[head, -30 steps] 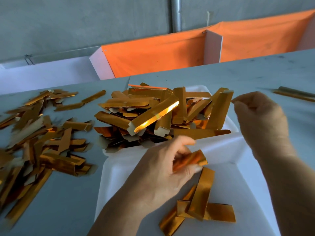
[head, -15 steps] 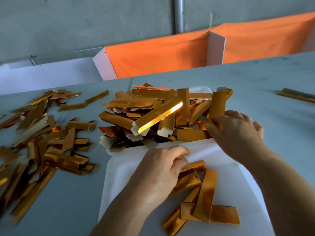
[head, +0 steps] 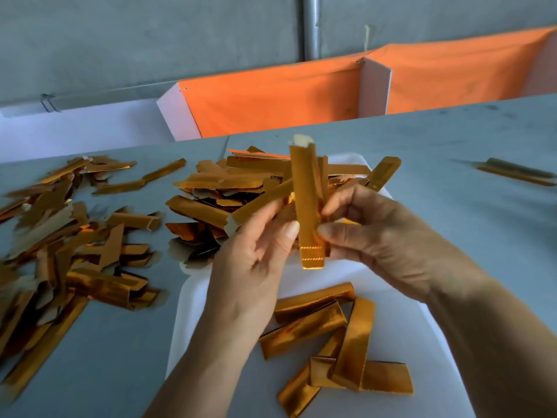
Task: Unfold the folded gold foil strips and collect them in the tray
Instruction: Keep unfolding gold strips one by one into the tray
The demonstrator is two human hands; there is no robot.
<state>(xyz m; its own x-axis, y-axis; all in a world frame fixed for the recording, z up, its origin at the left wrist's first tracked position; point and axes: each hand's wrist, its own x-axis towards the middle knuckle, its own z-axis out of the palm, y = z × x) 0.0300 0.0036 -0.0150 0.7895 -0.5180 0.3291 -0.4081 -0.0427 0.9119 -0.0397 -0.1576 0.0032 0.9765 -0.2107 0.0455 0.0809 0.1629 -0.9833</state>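
Early on: only a few shiny gold foil strips [head: 337, 342] lie in the near white foam tray [head: 193, 315]; big heap of folded gold strips [head: 229, 188] behind it plus loose ones at left remain. Left hand [head: 256, 267] & right hand [head: 388, 236] both pinch one upright folded gold strip [head: 307, 212] above the tray (fingers curled onto it, mid-unfold prob.).

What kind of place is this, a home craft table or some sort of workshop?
Most likely a small packaging or handwork workshop. Heaps of identical gold foil strips cover a plain grey worktable, orange cloth bins hang along its far edge, and the wall behind is bare concrete.
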